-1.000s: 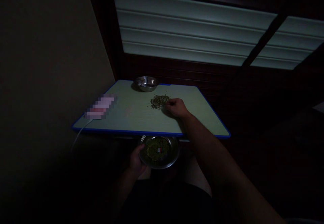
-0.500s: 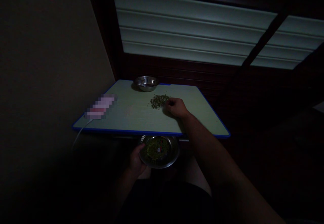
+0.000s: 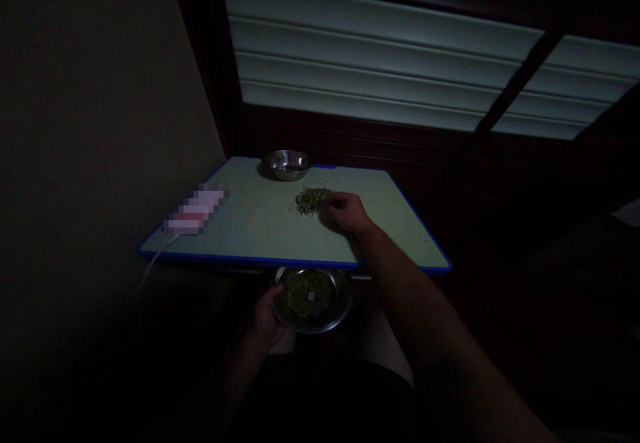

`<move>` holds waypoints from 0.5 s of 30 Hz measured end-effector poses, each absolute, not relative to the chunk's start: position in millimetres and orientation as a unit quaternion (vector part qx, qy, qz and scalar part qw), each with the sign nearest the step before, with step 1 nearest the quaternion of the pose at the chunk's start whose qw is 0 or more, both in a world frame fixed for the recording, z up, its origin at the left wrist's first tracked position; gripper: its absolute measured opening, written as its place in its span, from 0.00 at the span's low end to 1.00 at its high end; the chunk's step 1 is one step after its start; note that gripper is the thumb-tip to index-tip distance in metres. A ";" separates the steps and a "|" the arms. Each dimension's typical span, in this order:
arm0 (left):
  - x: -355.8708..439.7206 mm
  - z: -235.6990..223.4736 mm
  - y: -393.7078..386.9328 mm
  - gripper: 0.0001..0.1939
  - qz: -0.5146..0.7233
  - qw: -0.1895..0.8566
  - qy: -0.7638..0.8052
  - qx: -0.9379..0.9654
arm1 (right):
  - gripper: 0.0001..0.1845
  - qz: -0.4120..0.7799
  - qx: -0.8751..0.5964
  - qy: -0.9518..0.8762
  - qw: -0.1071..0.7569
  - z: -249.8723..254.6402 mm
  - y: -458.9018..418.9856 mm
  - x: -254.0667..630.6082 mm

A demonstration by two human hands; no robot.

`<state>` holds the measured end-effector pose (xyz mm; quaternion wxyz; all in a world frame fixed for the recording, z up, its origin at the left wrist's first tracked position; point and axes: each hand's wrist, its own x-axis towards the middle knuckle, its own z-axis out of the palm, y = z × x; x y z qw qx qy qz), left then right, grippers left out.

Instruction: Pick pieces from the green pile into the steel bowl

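Little has moved since the earlier frame: the whole view slides slightly left, while the right hand (image 3: pixel 349 213) stays at the right side of the loose grain pile (image 3: pixel 309 200). Its fingers curl in toward the thumb; whether the tips meet or pinch a grain, I cannot tell in this dimness. The left hand (image 3: pixel 267 313) is clamped on the left side of the near steel bowl (image 3: pixel 342 304), thumb over the rim.

Small, rough and brownish green, the grains lie in a thin, ragged patch toward the far middle of the worktop (image 3: pixel 260 229), with strays along its left side. The right hand covers part of the patch's right end. The near steel bowl, round, smooth and wide-rimmed, sits below the worktop's near edge, which hides its far rim; inside are green contents (image 3: pixel 299 296) of a grainy look and a small white-and-red label (image 3: pixel 311 295).

The worktop is pale green and flat, with rounded corners and blue edging (image 3: pixel 250 258). The far steel bowl (image 3: pixel 287 165), shiny and round, stands upright near the far edge, left of the pile. At the left lies a pinkish slab (image 3: pixel 193 211), pixelated, with a thin white cable (image 3: pixel 155 261) hanging over the near edge. Beyond rise pale slatted panels (image 3: pixel 350 49) in dark reddish framing (image 3: pixel 360 133).
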<state>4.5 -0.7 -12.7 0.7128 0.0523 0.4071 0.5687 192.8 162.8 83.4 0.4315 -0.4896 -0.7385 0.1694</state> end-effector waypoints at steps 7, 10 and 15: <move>4.4 -13.3 -1.4 0.11 0.576 0.718 0.386 0.067 | 0.10 0.187 -0.475 -0.747 0.426 83.1 162.7 192.7; 4.1 -16.7 -0.5 0.10 0.574 0.715 0.394 0.064 | 0.10 0.202 -0.467 -0.746 0.429 84.2 161.9 192.2; 4.3 -16.4 -0.1 0.10 0.569 0.713 0.404 0.067 | 0.09 0.220 -0.465 -0.740 0.433 85.8 160.5 191.5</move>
